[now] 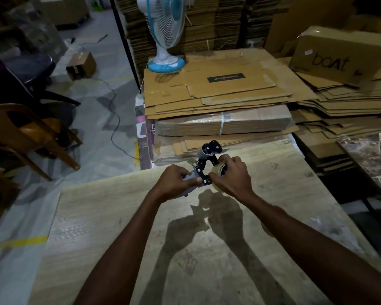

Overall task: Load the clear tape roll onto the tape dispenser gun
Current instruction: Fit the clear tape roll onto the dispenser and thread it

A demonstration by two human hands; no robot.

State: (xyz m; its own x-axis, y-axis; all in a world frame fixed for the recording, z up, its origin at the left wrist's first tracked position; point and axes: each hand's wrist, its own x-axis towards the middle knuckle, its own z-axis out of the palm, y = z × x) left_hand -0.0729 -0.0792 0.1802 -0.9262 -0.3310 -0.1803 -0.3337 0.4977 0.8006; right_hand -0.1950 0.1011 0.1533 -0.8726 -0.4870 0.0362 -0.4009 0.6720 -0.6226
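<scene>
Where cartons (218, 89) pile, a table (119, 216) underlies the dispenser (204, 171).

I saw bare tabletop (207, 249) across lower centre, passable on both sides of the forearms. Mid-frame was crowded: left hand (176, 181) gripped the tape dispenser gun (204, 166), right hand (231, 179) held the clear tape roll (220, 170) against it, hardly any gap between. Just behind, the flat cardboard stack (218, 93) walled the far edge. A fan (165, 29) stood upper centre, a boat box (339, 56) upper right, a wooden chair (31, 137) left, past the table edge.
</scene>
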